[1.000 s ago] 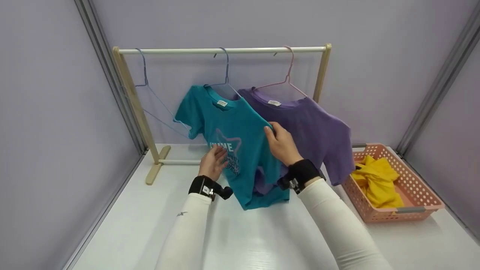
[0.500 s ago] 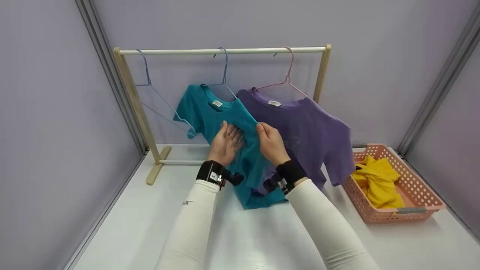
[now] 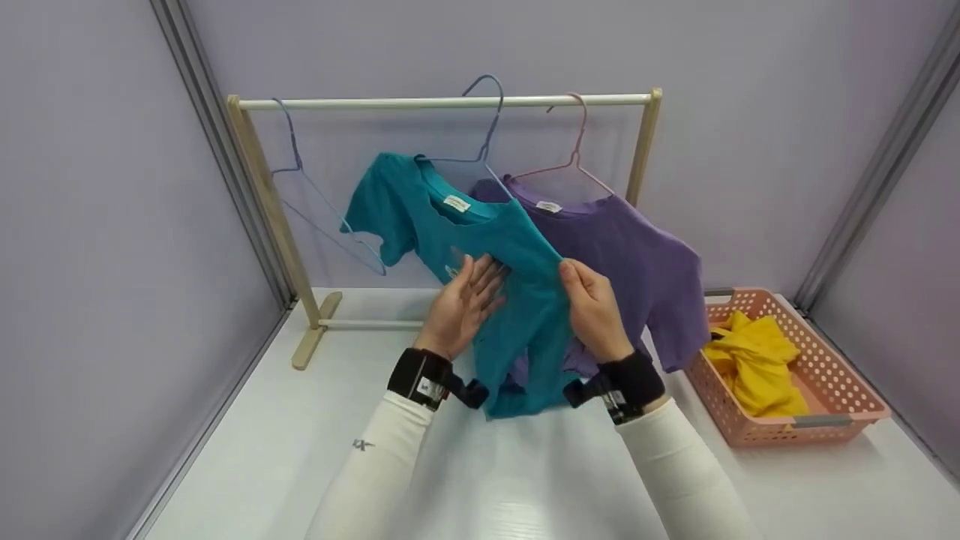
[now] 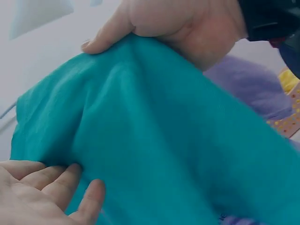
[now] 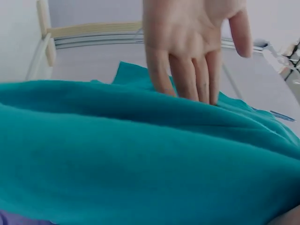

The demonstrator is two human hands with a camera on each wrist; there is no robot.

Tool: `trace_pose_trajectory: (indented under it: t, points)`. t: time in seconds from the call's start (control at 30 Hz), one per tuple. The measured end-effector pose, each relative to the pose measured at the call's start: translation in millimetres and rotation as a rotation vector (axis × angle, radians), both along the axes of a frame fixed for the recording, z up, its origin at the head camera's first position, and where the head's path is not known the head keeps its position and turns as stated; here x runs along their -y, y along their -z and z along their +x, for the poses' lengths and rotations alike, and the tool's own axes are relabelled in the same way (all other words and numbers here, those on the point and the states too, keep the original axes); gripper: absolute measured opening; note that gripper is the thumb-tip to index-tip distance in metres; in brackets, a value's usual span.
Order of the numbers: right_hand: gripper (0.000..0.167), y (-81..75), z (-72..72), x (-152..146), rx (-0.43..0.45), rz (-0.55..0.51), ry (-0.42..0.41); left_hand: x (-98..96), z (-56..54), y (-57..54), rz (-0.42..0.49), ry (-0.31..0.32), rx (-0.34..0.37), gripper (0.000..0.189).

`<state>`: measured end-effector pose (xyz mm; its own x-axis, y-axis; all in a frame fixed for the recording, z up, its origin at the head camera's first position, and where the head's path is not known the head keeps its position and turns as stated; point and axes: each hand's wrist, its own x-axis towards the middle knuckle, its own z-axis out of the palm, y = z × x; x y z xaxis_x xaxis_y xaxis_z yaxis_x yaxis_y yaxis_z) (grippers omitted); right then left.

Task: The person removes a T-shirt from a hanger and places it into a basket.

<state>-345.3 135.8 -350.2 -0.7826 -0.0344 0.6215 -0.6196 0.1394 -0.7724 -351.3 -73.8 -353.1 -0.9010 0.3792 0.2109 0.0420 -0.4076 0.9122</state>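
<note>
A teal T-shirt [image 3: 525, 300] is on a blue wire hanger [image 3: 491, 135], whose hook stands higher than the white rail [image 3: 360, 103]. My right hand [image 3: 596, 304] pinches the shirt's shoulder edge between thumb and fingers. Flat against the shirt's chest lies my left hand [image 3: 461, 307], fingers straight and covering most of the print. In the left wrist view the cloth [image 4: 131, 117] stretches between both hands. The right wrist view has the left hand's fingers [image 5: 185, 77] reaching down behind a fold. A purple T-shirt [image 3: 637, 255] hangs behind on a pink hanger [image 3: 577, 150].
A bare blue hanger [image 3: 298, 157] hangs at the rack's left end, partly overlapping the teal sleeve. The rack's wooden left leg [image 3: 274, 217] stands on the white table [image 3: 255, 442]. At the right is a pink basket [image 3: 840, 375] with yellow cloth [image 3: 757, 367] inside.
The teal shirt's hanger has risen and shifted right, its hook now above the rail. My right hand moved left, then right with the shoulder; my left hand moved up and right onto the chest.
</note>
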Motion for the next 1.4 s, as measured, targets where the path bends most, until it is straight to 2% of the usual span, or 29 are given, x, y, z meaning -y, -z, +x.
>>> trace_pose_trajectory:
  t: [0.1, 0.13, 0.2, 0.3, 0.37, 0.5, 0.6, 0.67, 0.73, 0.8, 0.83, 0.9, 0.97, 1.07, 1.13, 1.23, 1.33, 1.4]
  points:
    - [0.037, 4.4, 18.8, -22.8, 0.016, -0.037, -0.01, 6.7, 19.8, 4.6, -0.075, 0.025, -0.059, 0.064]
    - [0.038, 6.4, 25.6, -31.6, 0.024, -0.049, -0.017, 9.7, 27.0, 7.0, -0.103, 0.011, -0.077, 0.063]
    - [0.039, 10.6, 39.1, -50.5, 0.049, -0.079, -0.047, 15.5, 42.0, 11.5, -0.176, -0.058, -0.126, 0.06]
    - [0.042, 16.1, 57.4, -78.3, 0.072, -0.132, -0.112, 21.6, 63.4, 18.4, -0.269, -0.232, -0.213, 0.051]
    - [0.043, 19.0, 67.7, -94.3, 0.079, -0.15, -0.154, 23.4, 76.0, 22.3, -0.318, -0.37, -0.299, 0.042]
    - [0.037, 26.5, 82.4, -119.4, 0.047, -0.106, -0.272, 25.2, 96.0, 30.2, -0.321, -0.629, -0.497, 0.025]
    - [0.035, 30.8, 87.3, -131.4, 0.044, -0.049, -0.414, 29.2, 101.2, 36.6, -0.32, -0.818, -0.643, 0.02]
    - [0.035, 32.1, 88.1, -135.7, 0.069, -0.015, -0.511, 35.3, 98.2, 41.1, -0.357, -0.938, -0.72, 0.021]
    - [0.036, 32.9, 88.3, -138.2, 0.124, -0.014, -0.633, 44.1, 92.5, 46.9, -0.447, -1.046, -0.754, 0.022]
    - [0.038, 33.2, 87.6, -139.8, 0.178, -0.024, -0.744, 54.3, 87.5, 52.8, -0.573, -1.11, -0.76, 0.015]
    - [0.041, 34.1, 86.7, -140.2, 0.205, -0.034, -0.794, 59.9, 86.0, 56.2, -0.649, -1.12, -0.749, 0.017]
    - [0.044, 36.0, 85.2, -140.6, 0.253, -0.043, -0.867, 70.3, 86.2, 63.6, -0.798, -1.087, -0.686, 0.038]
    - [0.043, 38.5, 82.7, -140.9, 0.279, -0.017, -0.893, 78.4, 88.4, 68.9, -0.903, -1.0, -0.613, 0.055]
    - [0.034, 43.0, 77.9, -142.4, 0.32, 0.092, -0.862, 85.6, 90.6, 74.8, -1.02, -0.869, -0.497, 0.06]
    - [0.028, 45.9, 73.8, -144.4, 0.343, 0.211, -0.785, 86.6, 89.5, 76.5, -1.064, -0.823, -0.456, 0.06]
    - [0.025, 49.9, 67.7, -144.0, 0.392, 0.463, -0.561, 84.7, 84.9, 80.6, -1.128, -0.804, -0.434, 0.059]
    - [0.027, 55.7, 62.4, -135.6, 0.462, 0.687, -0.316, 80.3, 78.9, 86.9, -1.17, -0.806, -0.448, 0.059]
    - [0.028, 60.6, 60.3, -125.1, 0.491, 0.765, -0.192, 76.4, 75.8, 92.4, -1.2, -0.817, -0.475, 0.059]
